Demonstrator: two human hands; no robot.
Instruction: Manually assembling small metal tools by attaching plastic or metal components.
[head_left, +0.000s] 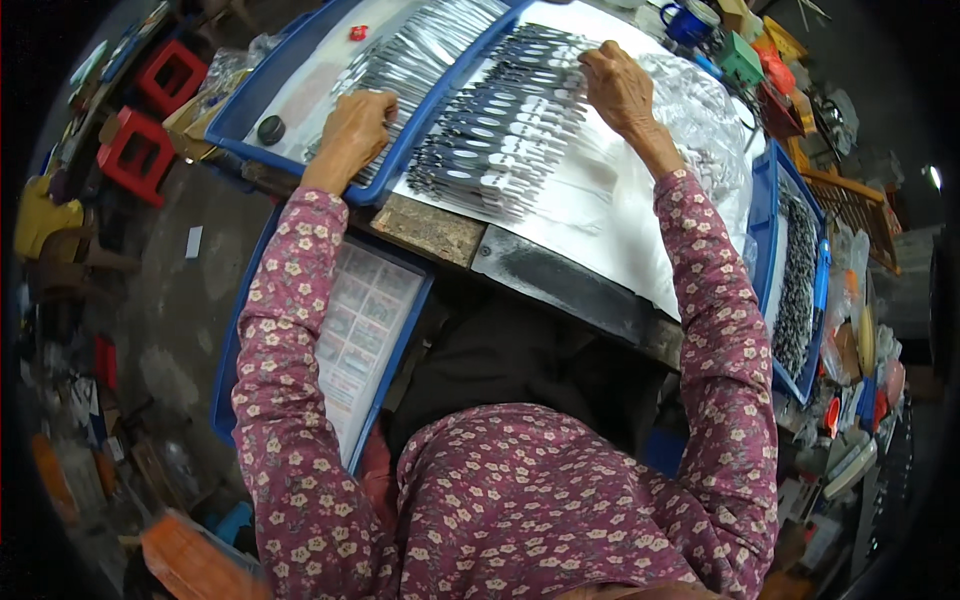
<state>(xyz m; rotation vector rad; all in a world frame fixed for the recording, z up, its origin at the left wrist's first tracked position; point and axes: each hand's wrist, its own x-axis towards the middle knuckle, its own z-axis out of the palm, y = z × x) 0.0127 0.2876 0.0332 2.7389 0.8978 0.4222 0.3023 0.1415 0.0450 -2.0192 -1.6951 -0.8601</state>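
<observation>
1. Head view: a clear plastic bag lies at two o'clock; a printed sheet at eight o'clock.
2. Rows of small dark carded items fan across the white sheet at twelve o'clock.
3. The left hand rests curled on the blue tray rim, grasping nothing visible; the right hand presses its fingertips on the rows' top, its grasp impossible to tell.
</observation>
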